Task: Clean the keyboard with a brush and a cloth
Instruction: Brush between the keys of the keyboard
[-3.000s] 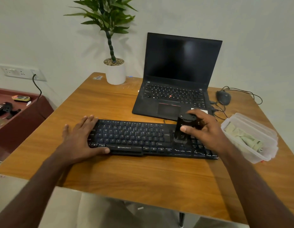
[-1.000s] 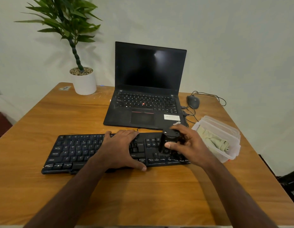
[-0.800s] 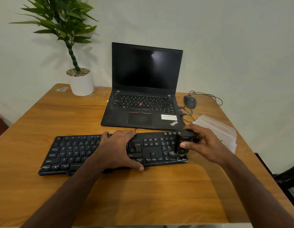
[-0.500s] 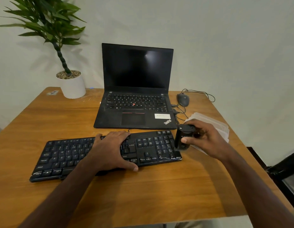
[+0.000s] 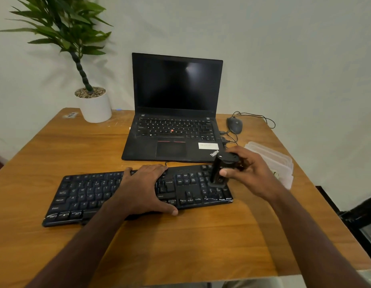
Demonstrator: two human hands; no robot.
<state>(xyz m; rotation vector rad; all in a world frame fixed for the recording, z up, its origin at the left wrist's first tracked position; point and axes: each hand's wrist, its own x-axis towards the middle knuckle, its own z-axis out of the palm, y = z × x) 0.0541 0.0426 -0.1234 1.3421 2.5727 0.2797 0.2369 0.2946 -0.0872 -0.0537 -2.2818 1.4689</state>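
Note:
A black keyboard (image 5: 91, 196) lies across the wooden table (image 5: 180, 246), in front of the laptop. My left hand (image 5: 143, 190) rests flat on the keyboard's middle, thumb at the front edge, fingers reaching to the back edge. My right hand (image 5: 249, 173) grips a small black brush (image 5: 221, 171) held upright, its lower end on the keys of the number pad at the keyboard's right end. The cloth sits in a clear plastic container (image 5: 276, 161) behind my right hand and is mostly hidden.
An open black laptop (image 5: 174, 113) stands behind the keyboard. A wired mouse (image 5: 234, 124) and cables lie to its right. A white pot with a green plant (image 5: 95, 104) stands at the back left. The table's right edge is close to the container.
My left hand slid from the keyboard's left end to its middle. The brush has stayed over the right-end keys, dipping off the edge and returning onto the number pad. The view swung right.

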